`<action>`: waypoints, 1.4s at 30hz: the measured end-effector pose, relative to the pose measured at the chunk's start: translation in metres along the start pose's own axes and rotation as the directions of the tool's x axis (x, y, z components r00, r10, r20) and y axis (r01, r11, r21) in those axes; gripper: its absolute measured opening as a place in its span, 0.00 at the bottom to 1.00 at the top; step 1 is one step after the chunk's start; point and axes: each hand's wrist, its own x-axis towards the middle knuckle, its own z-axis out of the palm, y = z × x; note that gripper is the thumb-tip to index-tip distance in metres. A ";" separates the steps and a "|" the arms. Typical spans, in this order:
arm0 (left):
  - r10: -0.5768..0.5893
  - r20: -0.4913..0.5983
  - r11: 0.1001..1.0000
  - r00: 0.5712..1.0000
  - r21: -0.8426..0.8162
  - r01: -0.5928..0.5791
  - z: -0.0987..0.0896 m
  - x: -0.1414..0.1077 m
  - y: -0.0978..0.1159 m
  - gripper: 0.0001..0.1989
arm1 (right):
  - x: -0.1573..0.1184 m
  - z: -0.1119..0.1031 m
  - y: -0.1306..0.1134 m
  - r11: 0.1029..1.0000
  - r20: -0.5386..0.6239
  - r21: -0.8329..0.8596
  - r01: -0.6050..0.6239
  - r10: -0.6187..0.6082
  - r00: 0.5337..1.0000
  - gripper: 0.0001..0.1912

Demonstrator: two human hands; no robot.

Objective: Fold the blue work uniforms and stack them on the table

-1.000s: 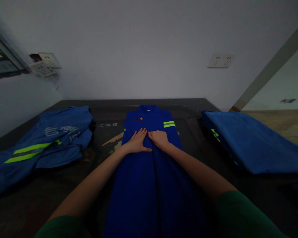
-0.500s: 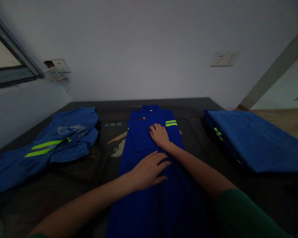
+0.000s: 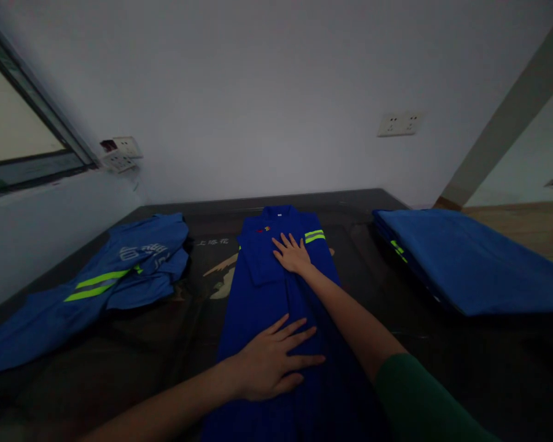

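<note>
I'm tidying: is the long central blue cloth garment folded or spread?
Partly folded: the blue garment stretches lengthwise, a sleeve-like flap across its front.

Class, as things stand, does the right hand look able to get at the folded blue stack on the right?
Probably yes. The right hand lies spread on the blue garment, apparently gripping nothing, and only dark tabletop shows between the garment's upper part and the folded stack.

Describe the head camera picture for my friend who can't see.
A person's left hand and right hand are spread over a deep-blue garment on a dark table. Rumpled blue clothing lies left of it, folded blue clothing right.
</note>
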 end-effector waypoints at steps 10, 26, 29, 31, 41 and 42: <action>-0.023 -0.068 0.994 0.997 0.107 0.030 0.004 -0.011 0.015 0.25 | -0.064 -0.061 -0.029 0.963 -0.475 0.179 0.203 -0.096 0.875 0.21; 0.118 -0.080 0.989 0.990 0.101 -0.110 0.039 -0.114 0.139 0.24 | -0.423 -0.040 0.017 0.884 -0.065 0.242 0.400 -0.397 0.916 0.28; 0.045 -0.130 0.993 0.990 0.116 -0.030 0.047 -0.147 0.131 0.29 | -0.444 -0.029 0.018 0.896 -0.078 0.168 0.411 -0.404 0.911 0.38; -0.025 -0.145 0.986 0.989 0.158 0.048 0.052 -0.168 0.122 0.32 | -0.446 -0.022 0.017 0.892 -0.108 0.052 0.450 -0.443 0.890 0.42; -0.097 -0.212 0.929 0.973 0.330 0.165 0.068 -0.168 0.106 0.29 | -0.409 -0.029 -0.006 0.790 0.052 -0.047 0.611 -0.609 0.791 0.41; -0.091 -0.206 0.934 0.974 0.322 0.155 0.067 -0.167 0.107 0.28 | -0.409 -0.032 -0.006 0.790 0.075 -0.024 0.613 -0.610 0.789 0.42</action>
